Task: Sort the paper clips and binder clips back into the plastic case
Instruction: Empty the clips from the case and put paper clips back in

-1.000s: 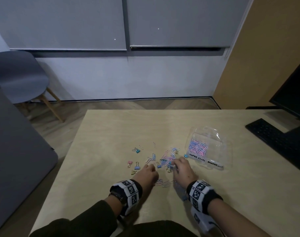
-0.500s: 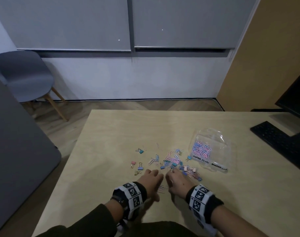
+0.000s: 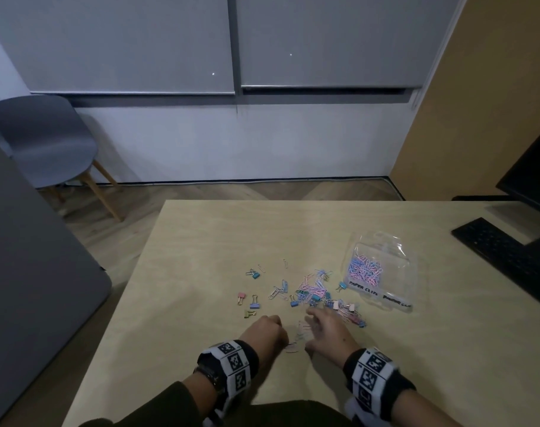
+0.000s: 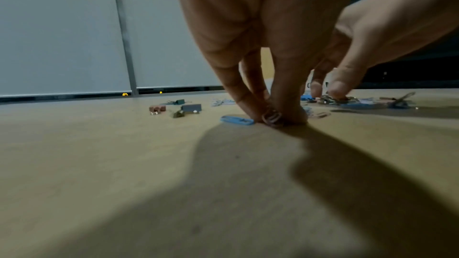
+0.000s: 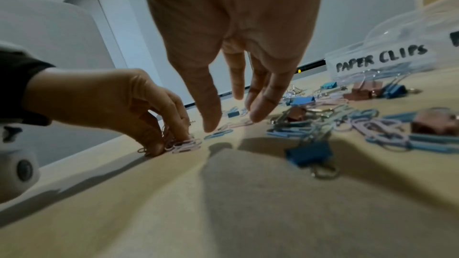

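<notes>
Pink paper clips (image 5: 185, 144) lie bunched at the near table edge, pinched between the curled fingertips of the left hand (image 3: 264, 331). Just beside it the right hand (image 3: 328, 332) hovers with fingers spread and straight, holding nothing. Beyond them, loose paper clips and binder clips (image 3: 312, 292) scatter across the wooden table (image 3: 201, 235). Farther right, the clear plastic case (image 3: 382, 272) holds pink and blue paper clips; its handwritten label reads "PAPER CLIPS".

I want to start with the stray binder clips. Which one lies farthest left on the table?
The pink binder clip, farthest left of the loose ones, beside the purple binder clip and above the olive binder clip.
</notes>
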`<state>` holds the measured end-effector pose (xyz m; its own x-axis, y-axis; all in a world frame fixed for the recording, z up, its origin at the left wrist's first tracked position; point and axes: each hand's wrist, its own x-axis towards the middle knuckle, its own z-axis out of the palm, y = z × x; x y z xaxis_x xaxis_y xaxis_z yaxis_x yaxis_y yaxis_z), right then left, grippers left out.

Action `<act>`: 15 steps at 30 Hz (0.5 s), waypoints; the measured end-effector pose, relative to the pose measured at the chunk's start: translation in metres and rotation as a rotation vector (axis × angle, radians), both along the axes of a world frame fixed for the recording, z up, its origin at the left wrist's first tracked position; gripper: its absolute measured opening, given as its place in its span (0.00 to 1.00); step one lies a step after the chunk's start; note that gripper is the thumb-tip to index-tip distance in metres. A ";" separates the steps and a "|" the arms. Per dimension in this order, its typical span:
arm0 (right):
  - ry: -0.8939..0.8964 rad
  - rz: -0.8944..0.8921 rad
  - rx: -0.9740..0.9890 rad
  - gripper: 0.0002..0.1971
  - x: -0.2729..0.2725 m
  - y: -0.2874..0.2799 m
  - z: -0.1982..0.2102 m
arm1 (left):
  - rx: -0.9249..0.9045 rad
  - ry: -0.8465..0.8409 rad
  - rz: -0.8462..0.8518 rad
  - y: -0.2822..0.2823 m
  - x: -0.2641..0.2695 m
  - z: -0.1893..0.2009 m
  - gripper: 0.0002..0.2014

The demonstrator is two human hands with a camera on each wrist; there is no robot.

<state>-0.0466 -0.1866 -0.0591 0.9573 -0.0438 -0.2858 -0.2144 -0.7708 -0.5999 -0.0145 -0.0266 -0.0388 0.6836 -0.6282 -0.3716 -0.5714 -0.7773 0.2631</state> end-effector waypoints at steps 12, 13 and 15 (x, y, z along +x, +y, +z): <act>0.041 0.139 -0.142 0.25 0.003 0.025 -0.002 | -0.390 0.174 0.538 0.027 0.029 0.007 0.11; 0.030 0.140 -0.121 0.24 0.005 0.024 -0.002 | -0.418 0.170 0.578 0.031 0.031 0.008 0.11; -0.004 0.159 -0.086 0.19 0.008 0.025 -0.002 | -0.466 0.181 0.656 0.040 0.034 0.010 0.11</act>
